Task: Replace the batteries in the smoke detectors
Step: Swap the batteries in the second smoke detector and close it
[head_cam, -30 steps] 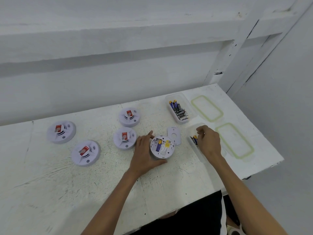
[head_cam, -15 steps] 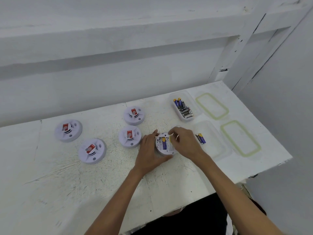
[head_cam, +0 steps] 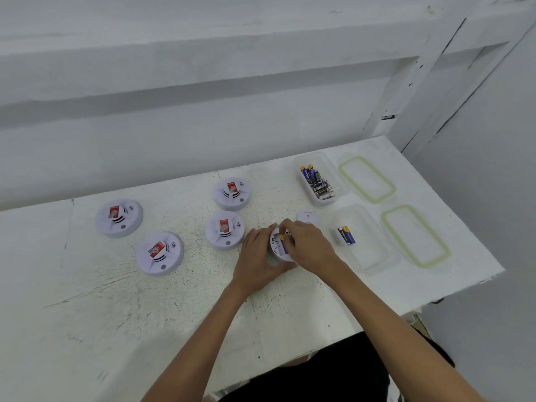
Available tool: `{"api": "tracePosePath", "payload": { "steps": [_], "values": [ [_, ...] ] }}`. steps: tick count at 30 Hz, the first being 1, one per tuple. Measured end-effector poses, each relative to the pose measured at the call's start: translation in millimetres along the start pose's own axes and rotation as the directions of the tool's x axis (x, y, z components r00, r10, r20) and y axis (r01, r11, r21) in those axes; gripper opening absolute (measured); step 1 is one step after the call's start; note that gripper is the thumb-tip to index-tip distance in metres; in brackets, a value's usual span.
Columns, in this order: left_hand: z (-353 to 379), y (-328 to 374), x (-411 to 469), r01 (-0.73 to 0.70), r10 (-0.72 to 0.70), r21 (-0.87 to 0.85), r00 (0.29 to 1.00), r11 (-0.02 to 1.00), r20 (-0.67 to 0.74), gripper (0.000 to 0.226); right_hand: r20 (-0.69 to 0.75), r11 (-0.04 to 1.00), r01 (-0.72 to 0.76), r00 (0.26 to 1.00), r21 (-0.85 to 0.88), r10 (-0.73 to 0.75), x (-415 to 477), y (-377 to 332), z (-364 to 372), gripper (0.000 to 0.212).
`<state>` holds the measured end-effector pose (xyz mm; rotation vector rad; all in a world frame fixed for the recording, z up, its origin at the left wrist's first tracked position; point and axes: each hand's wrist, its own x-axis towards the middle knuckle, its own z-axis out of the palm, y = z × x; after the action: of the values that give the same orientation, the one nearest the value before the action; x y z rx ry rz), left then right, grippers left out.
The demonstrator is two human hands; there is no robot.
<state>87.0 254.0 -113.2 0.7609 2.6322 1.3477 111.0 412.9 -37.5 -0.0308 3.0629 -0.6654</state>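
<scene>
While the upturned smoke detector (head_cam: pixel 279 248) lies on the table (head_cam: pixel 87 314) | left hand (head_cam: pixel 256 261) cups its near rim | right hand (head_cam: pixel 311 248) fingertips pinch a battery (head_cam: pixel 282 244) into its open back.

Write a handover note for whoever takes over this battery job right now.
Left hand steadies the open detector on the table.
Right hand presses a battery into its bay.
Its cover lies just behind.
Near tub holds two batteries; far tub holds a pile.
Done: little visible, this unit is mid-swap.
Left: seat the battery, refit the cover. Four detectors sit face up; their status cannot be told.
</scene>
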Motion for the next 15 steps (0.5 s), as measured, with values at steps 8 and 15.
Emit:
{"api": "tracePosePath", "payload": {
  "steps": [8, 15],
  "values": [
    [-4, 7, -2, 0.009, -0.01, -0.044, 1.0, 0.999, -0.006, 0.087, -0.016, 0.996, 0.012, 1.0, -0.09, -0.014, 15, -12, 5, 0.024],
    [-6, 8, -4, 0.03, -0.03, -0.039, 1.0, 0.999, -0.005, 0.099, -0.183, 0.991, -0.019, 0.982, 0.13, 0.043, -5, -7, 10, 0.017]
  ]
}}
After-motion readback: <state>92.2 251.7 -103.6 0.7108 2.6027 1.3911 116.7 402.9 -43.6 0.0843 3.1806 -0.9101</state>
